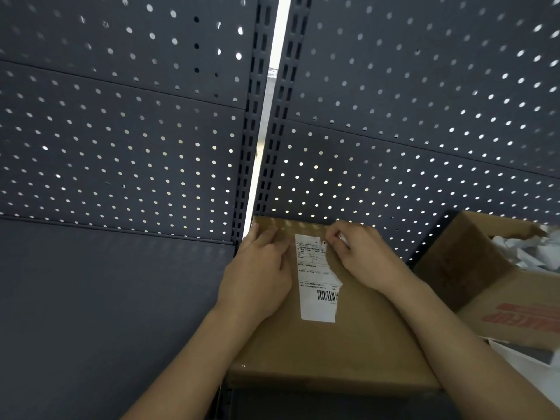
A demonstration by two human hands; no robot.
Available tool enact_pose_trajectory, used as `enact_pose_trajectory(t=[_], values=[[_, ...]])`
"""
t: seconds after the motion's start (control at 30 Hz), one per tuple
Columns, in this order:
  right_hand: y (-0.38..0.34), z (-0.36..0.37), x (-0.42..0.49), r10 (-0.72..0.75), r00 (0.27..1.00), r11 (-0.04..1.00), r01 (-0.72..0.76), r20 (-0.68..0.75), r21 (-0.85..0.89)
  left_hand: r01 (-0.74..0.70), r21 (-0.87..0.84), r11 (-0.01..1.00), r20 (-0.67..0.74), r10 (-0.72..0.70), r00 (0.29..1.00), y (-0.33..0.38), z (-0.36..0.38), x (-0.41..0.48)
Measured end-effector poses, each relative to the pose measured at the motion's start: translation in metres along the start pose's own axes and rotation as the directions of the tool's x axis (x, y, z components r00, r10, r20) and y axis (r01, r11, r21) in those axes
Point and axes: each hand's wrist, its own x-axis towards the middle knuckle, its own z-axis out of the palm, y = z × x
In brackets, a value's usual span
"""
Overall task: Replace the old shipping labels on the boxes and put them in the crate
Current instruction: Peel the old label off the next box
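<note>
Brown cardboard box (348, 353) lies closed on a dark grey worktop (106, 298), its near edge close to the person and its far edge against the back wall. Two bare forearms reach over the box from the near side. On top of the box, toward its far half, sits a white shipping label (313, 286) with printed lines and a barcode; the label's right edge is ragged and torn, and bare cardboard shows beside it. The left hand (260, 277) rests flat on the box lid just left of the label, fingers straight and pressed down, the fingertips reaching toward the box's far left corner. The right hand (360, 253) is at the label's far right corner, fingers curled, thumb and fingertips pinching a lifted white scrap of the label there. To the right of the box, just beside it, stands an open carton (472, 268) with red lettering (515, 318) on its side and crumpled white paper (527, 250) inside. A white sheet (530, 377) lies near the carton's near side. Behind the box rises a dark pegboard wall (121, 131) of two panels, with a bright narrow gap (260, 153) between them running up from the box's far left corner
</note>
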Motion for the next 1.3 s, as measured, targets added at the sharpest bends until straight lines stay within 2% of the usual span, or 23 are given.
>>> enact_pose_trajectory(t=[0.13,0.23,0.33,0.43,0.63,0.73,0.87,0.97,1.3], values=[[-0.003,0.001,0.003,0.0,1.0,0.998,0.001,0.022,-0.057,-0.008,-0.002,1.0,-0.008,0.008,1.0,-0.002,0.001,0.0],[-0.007,0.004,0.003,-0.014,0.999,0.983,0.021,0.039,-0.183,-0.003,0.004,1.0,-0.001,0.003,1.0,-0.002,0.001,0.0],[-0.011,0.001,0.005,-0.008,0.994,0.968,0.036,0.11,-0.25,0.0,0.006,1.0,0.004,0.0,1.0,-0.001,0.001,0.0],[-0.01,-0.003,0.009,0.041,0.986,0.987,-0.015,0.161,-0.16,0.003,0.006,1.0,0.005,-0.003,1.0,-0.001,0.001,0.0],[-0.008,-0.016,0.0,0.095,0.989,0.987,-0.108,0.111,0.118,-0.005,-0.018,1.0,-0.003,0.005,1.0,-0.003,0.002,0.0],[-0.007,-0.013,0.001,0.061,0.992,0.996,-0.068,0.112,0.065,-0.001,-0.015,1.0,0.003,0.001,1.0,-0.002,0.001,0.0],[-0.006,0.001,0.001,-0.043,0.999,0.997,0.043,-0.001,-0.07,-0.002,-0.008,1.0,0.01,0.003,1.0,-0.001,-0.001,0.0],[-0.003,0.006,-0.003,-0.106,0.994,0.982,0.099,-0.035,-0.161,0.002,0.0,1.0,0.013,-0.002,1.0,0.0,-0.001,-0.001],[-0.009,-0.002,-0.014,-0.073,0.996,0.997,0.073,-0.051,-0.007,-0.011,-0.016,1.0,-0.009,0.011,1.0,0.001,-0.002,-0.002]])
